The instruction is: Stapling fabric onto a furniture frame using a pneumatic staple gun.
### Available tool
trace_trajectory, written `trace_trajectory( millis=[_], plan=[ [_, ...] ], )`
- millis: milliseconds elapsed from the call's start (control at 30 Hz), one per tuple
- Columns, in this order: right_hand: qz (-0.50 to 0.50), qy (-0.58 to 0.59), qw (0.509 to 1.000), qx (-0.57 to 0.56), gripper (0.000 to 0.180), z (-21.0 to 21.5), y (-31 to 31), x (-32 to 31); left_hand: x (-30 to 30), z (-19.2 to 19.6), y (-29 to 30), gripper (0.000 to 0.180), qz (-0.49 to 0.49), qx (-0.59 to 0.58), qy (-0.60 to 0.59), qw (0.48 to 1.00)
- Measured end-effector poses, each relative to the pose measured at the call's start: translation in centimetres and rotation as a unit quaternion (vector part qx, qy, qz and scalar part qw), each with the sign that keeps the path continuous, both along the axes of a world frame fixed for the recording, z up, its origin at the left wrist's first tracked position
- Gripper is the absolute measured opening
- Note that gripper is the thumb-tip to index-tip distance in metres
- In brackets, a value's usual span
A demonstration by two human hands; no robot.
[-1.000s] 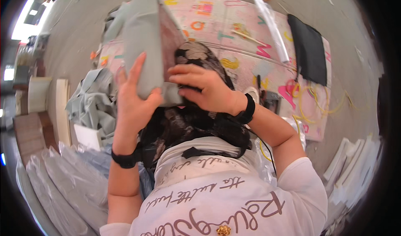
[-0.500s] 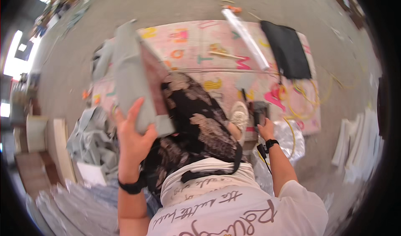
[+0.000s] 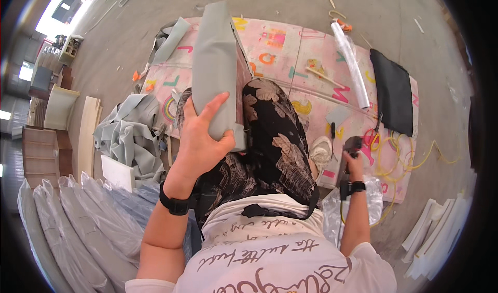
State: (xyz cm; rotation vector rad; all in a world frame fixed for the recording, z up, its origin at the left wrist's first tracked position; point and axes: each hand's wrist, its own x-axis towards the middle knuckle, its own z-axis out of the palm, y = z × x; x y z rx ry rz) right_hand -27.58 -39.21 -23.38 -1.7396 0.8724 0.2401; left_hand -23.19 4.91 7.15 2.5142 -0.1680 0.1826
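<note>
My left hand (image 3: 205, 137) grips the near end of a long box-like panel (image 3: 211, 59) wrapped in grey upholstery fabric, thumb and fingers spread across it. The panel stands between my legs, and its right side shows a reddish-brown face. In my right hand (image 3: 355, 164) is a dark staple gun (image 3: 353, 145), held by its handle beside my right shoe (image 3: 320, 152). A yellow air hose (image 3: 399, 155) lies coiled on the mat to its right. The staple gun is apart from the panel.
A pink lettered mat (image 3: 275, 46) lies under my feet. On it are a black fabric piece (image 3: 391, 91), a white plastic-wrapped roll (image 3: 351, 65), a screwdriver (image 3: 333, 131) and red-handled scissors (image 3: 370, 137). Crumpled grey fabric (image 3: 129, 129) and plastic-wrapped pieces (image 3: 72, 225) lie left.
The view has shifted, so the surroundings sit differently. The panel has moved right relative to my legs and stands straighter. Both hands keep their holds.
</note>
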Motion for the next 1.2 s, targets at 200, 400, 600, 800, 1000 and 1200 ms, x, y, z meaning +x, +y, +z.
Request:
trace_trajectory(
  millis=[200, 400, 600, 800, 1000, 1200],
  plan=[
    [0.086, -0.16, 0.931, 0.315, 0.018, 20.5, 8.3, 1.7, -0.1, 0.6, -0.7, 0.064, 0.029, -0.02, 0.051, 0.998],
    [0.285, -0.105, 0.845, 0.441, 0.031, 27.0, 17.0, 4.9, -0.1, -0.1, -0.3, 0.066, 0.02, 0.003, 0.026, 0.999],
    [0.343, -0.078, 0.814, 0.462, 0.033, 26.0, 19.7, 5.4, -0.3, 0.0, -0.4, 0.067, 0.032, 0.005, 0.028, 0.999],
    [0.34, -0.102, 0.804, 0.477, 0.032, 25.2, 20.2, 5.2, 0.0, -0.1, -0.5, 0.067, 0.025, -0.001, 0.013, 1.0],
    [0.287, -0.109, 0.85, 0.429, 0.028, 25.1, 18.0, 4.9, -0.2, -0.5, 0.7, 0.081, 0.01, 0.0, 0.012, 1.0],
    [0.005, -0.199, 0.956, 0.215, 0.023, 19.3, 7.1, 5.1, -1.6, -3.3, 3.4, 0.113, -0.001, -0.533, 0.054, 0.844]
  ],
)
